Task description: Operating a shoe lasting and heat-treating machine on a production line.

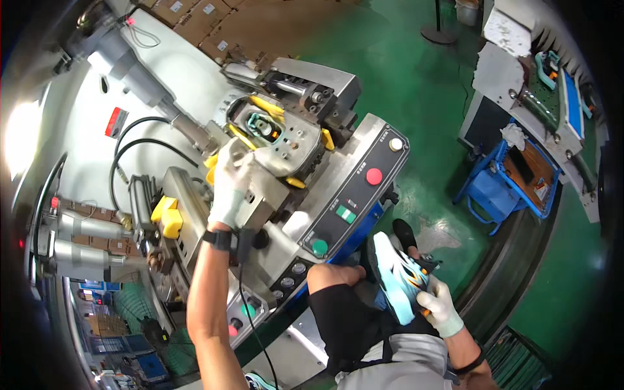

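My right hand (440,307), in a white glove, grips a light-blue sneaker (398,276) with a white sole and black and orange details. It holds the shoe by one end above my lap, sole side toward the machine. My left hand (233,175), also in a white glove, is at the near left edge of the press station (296,146). Its fingers are bent beside the yellow pads; what they hold, if anything, is hard to make out. Another light-blue shoe (263,127) sits inside the press opening, framed by yellow pads (266,107).
A control panel (354,185) with red, green and white buttons runs along the machine's right side. A metal cylinder (140,75) slants in from upper left. At right stand a blue cart (497,185) and a conveyor (552,110) carrying a shoe. Cartons (218,29) line the back.
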`<state>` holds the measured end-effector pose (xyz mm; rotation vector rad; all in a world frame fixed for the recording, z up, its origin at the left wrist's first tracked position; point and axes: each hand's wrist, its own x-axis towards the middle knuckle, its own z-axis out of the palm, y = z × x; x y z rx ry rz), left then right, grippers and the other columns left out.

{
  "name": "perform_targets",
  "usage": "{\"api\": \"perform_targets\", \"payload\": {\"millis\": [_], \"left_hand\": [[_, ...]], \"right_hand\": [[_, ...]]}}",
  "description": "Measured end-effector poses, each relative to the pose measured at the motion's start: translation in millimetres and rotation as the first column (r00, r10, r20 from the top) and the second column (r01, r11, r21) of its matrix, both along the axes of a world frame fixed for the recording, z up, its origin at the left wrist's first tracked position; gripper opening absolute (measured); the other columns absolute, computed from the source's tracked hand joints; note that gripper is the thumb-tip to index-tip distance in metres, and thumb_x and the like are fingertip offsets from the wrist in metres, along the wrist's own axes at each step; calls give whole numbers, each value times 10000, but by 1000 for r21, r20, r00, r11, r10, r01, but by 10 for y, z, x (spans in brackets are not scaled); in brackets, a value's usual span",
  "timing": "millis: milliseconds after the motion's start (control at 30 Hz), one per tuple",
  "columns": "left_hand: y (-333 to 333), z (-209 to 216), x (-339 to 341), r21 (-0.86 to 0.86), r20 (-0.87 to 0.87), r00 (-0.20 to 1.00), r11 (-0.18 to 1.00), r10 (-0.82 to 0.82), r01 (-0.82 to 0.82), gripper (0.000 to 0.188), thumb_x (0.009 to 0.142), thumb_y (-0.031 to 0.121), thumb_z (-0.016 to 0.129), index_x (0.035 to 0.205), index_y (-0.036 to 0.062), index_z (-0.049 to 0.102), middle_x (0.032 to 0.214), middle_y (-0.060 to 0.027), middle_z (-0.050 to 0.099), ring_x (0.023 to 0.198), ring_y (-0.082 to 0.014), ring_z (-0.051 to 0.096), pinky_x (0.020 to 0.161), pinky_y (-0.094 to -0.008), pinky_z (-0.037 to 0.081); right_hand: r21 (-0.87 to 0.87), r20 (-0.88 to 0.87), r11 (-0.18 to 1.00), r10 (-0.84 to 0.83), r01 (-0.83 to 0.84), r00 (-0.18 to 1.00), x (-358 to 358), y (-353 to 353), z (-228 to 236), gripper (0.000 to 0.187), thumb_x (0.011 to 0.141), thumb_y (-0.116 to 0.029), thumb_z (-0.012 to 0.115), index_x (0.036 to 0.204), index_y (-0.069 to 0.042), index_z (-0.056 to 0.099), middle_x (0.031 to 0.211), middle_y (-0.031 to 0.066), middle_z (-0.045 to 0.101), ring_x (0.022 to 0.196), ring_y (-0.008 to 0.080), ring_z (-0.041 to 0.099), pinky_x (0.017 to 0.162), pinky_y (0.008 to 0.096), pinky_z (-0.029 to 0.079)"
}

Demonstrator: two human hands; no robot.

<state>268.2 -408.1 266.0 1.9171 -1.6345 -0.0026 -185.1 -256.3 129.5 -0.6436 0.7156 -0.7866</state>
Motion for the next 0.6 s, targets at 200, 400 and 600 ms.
{"api": "perform_targets", "payload": {"millis": [200,400,600], "left_hand": [[-1279,-466,393,170,136,991,985,17,-40,539,942,204,587,1424,4,450,1399,-232,530,1309,-313,510,1095,-363,381],[-1788,-898,932,142,421,904,990,-72,13,384,817,-13,502,1181,12,620,1179,-227,603,1105,-408,579,993,-424,464],[-1548,-479,777,142,320,947,989,4,-52,360,828,-5,528,1173,-10,630,1038,-262,672,1014,-397,646,918,-416,494]], "right_hand": [[262,-56,945,-189,197,980,-60,-353,-266,1063,621,-503,909,1377,73,434,1282,91,608,1129,188,618,985,337,479],[334,-107,917,-192,217,976,-59,-428,-416,1054,613,-473,921,1375,71,438,1279,91,614,1133,185,618,992,342,478],[256,7,948,-196,187,981,171,-530,-347,827,714,-331,889,1319,75,498,1267,100,619,1125,165,602,966,320,472]]}}
